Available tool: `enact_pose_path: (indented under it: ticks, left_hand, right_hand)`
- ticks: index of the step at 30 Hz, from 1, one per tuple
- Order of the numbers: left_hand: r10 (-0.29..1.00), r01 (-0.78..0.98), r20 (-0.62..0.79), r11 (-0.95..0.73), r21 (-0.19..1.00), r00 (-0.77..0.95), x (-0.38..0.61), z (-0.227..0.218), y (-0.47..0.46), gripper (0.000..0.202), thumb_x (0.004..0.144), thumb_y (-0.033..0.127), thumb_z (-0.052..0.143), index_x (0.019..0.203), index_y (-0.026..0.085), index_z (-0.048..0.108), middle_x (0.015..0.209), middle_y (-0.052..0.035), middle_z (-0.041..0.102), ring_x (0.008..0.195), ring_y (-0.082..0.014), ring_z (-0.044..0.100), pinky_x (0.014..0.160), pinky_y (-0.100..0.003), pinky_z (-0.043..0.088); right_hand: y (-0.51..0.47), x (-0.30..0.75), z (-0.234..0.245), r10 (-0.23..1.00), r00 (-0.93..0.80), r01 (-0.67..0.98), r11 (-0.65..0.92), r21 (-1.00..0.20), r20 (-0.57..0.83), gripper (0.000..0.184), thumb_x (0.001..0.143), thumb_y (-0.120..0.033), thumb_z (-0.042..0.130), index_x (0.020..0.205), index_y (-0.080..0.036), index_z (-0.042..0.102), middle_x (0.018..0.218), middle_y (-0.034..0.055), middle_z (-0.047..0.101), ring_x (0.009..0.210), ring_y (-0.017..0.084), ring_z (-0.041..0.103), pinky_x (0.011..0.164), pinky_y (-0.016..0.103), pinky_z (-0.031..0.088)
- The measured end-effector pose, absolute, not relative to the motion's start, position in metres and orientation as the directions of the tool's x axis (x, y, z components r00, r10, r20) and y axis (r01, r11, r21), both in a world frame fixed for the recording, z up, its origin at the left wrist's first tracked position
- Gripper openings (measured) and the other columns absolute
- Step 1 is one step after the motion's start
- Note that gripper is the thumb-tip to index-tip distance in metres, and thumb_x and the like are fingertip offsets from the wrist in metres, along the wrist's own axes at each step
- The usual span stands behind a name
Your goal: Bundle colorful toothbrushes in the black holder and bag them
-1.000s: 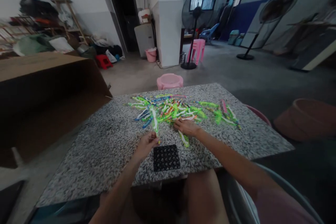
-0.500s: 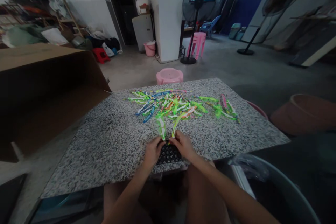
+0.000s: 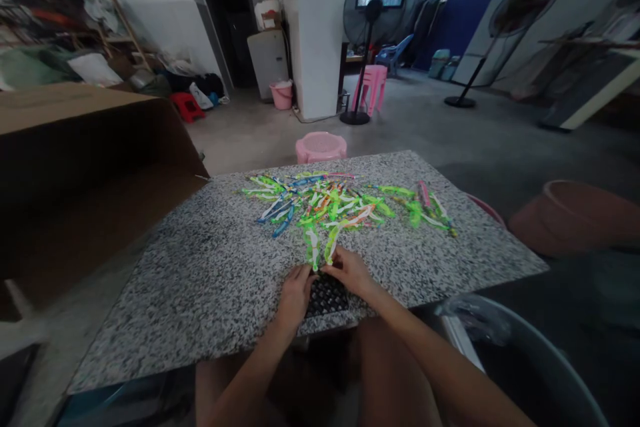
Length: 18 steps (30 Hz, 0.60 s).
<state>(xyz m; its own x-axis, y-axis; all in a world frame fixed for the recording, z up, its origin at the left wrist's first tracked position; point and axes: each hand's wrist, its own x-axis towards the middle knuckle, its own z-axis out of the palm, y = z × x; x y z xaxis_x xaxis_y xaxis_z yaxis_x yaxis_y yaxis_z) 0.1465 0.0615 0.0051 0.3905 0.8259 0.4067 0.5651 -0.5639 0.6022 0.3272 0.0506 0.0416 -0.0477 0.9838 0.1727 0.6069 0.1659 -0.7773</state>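
At the near side of the table, my left hand (image 3: 297, 290) is closed, its fingertips at the lower end of a green-and-white curved plastic strip (image 3: 312, 247). My right hand (image 3: 351, 272) pinches close to the lower end of a yellow-green curved plastic strip (image 3: 331, 245). The fingertips of both hands nearly meet, and any small part between them is hidden. Under and between the hands lies a black studded mat (image 3: 326, 296). Beyond them spreads a loose pile of similar green, blue, orange and white strips (image 3: 330, 203).
A smaller group of strips (image 3: 417, 207) lies on the right of the speckled tabletop (image 3: 210, 280). An open cardboard box (image 3: 100, 107) stands left. A bin with a plastic bag (image 3: 475, 317) is at lower right, a pink stool (image 3: 321, 147) behind the table.
My left hand has turned slightly, with its fingers more over the lower end of the strip. The strips in front of both hands have shifted a little. The view has tilted slightly.
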Motion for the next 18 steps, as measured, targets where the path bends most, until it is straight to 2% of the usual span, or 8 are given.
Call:
enact_pose_path:
  ticks: [4, 6, 9, 12, 14, 15, 18]
  left_hand:
    - [0.840, 0.544, 0.380, -0.540, 0.642, 0.386, 0.149, 0.005, 0.059, 0.014, 0.092, 0.022, 0.046, 0.098, 0.020, 0.058, 0.092, -0.0069, 0.064, 0.089, -0.0207, 0.059, 0.082, -0.034, 0.048]
    - [0.847, 0.532, 0.361, -0.528, 0.662, 0.390, 0.149, 0.006, 0.057, 0.015, 0.091, 0.020, 0.046, 0.098, 0.020, 0.059, 0.093, -0.0072, 0.064, 0.091, -0.0207, 0.059, 0.083, -0.033, 0.048]
    - [0.845, 0.511, 0.333, -0.522, 0.683, 0.418, 0.142, 0.010, 0.062, 0.018, 0.089, 0.017, 0.045, 0.097, 0.019, 0.061, 0.094, -0.0078, 0.065, 0.092, -0.0211, 0.060, 0.084, -0.034, 0.049]
    - [0.772, 0.431, 0.207, -0.531, 0.729, 0.601, 0.127, 0.023, 0.091, 0.023, 0.082, 0.013, 0.050, 0.095, 0.021, 0.067, 0.089, -0.0048, 0.068, 0.088, -0.0203, 0.063, 0.081, -0.032, 0.051]
    - [0.769, 0.455, 0.170, -0.524, 0.720, 0.616, 0.121, 0.037, 0.124, 0.026, 0.077, 0.011, 0.053, 0.093, 0.021, 0.070, 0.084, -0.0032, 0.070, 0.085, -0.0200, 0.064, 0.080, -0.031, 0.052]
    - [0.807, 0.500, 0.198, -0.516, 0.695, 0.557, 0.122, 0.044, 0.141, 0.027, 0.076, 0.011, 0.053, 0.096, 0.020, 0.070, 0.087, -0.0041, 0.071, 0.088, -0.0208, 0.064, 0.082, -0.033, 0.051]
    - [0.887, 0.648, 0.334, -0.462, 0.606, 0.320, 0.143, 0.058, 0.183, 0.033, 0.077, 0.015, 0.054, 0.108, 0.019, 0.068, 0.106, -0.0089, 0.068, 0.104, -0.0239, 0.060, 0.094, -0.038, 0.046]
  right_hand:
    - [0.055, 0.323, 0.046, 0.986, -0.121, 0.802, 0.164, -0.575, 0.114, 0.018, 0.078, -0.032, 0.070, 0.086, -0.021, 0.057, 0.073, -0.0008, 0.067, 0.070, 0.017, 0.064, 0.062, 0.023, 0.039]
    - [0.056, 0.320, 0.046, 0.981, -0.167, 0.829, 0.196, -0.523, 0.101, 0.017, 0.080, -0.033, 0.069, 0.088, -0.022, 0.058, 0.074, -0.0003, 0.068, 0.072, 0.018, 0.065, 0.062, 0.024, 0.039]
    - [0.050, 0.321, 0.044, 0.966, -0.220, 0.798, 0.259, -0.544, 0.136, 0.015, 0.083, -0.033, 0.065, 0.089, -0.022, 0.057, 0.077, -0.0001, 0.067, 0.074, 0.018, 0.065, 0.064, 0.024, 0.041]
    - [0.046, 0.333, 0.043, 0.945, -0.251, 0.702, 0.327, -0.633, 0.210, 0.016, 0.082, -0.032, 0.066, 0.092, -0.023, 0.057, 0.086, -0.0001, 0.068, 0.080, 0.017, 0.064, 0.068, 0.025, 0.045]
    - [0.053, 0.345, 0.045, 0.953, -0.153, 0.668, 0.294, -0.684, 0.260, 0.028, 0.078, -0.032, 0.068, 0.102, -0.023, 0.057, 0.093, 0.0014, 0.068, 0.078, 0.017, 0.064, 0.069, 0.025, 0.047]
    - [0.060, 0.350, 0.047, 0.961, -0.056, 0.685, 0.234, -0.690, 0.271, 0.033, 0.079, -0.033, 0.068, 0.108, -0.023, 0.055, 0.093, 0.0021, 0.068, 0.075, 0.017, 0.064, 0.067, 0.026, 0.047]
    - [0.093, 0.354, 0.056, 0.944, 0.214, 0.811, -0.029, -0.584, 0.250, 0.035, 0.088, -0.036, 0.055, 0.119, -0.020, 0.052, 0.078, 0.0031, 0.069, 0.066, 0.019, 0.064, 0.060, 0.027, 0.044]
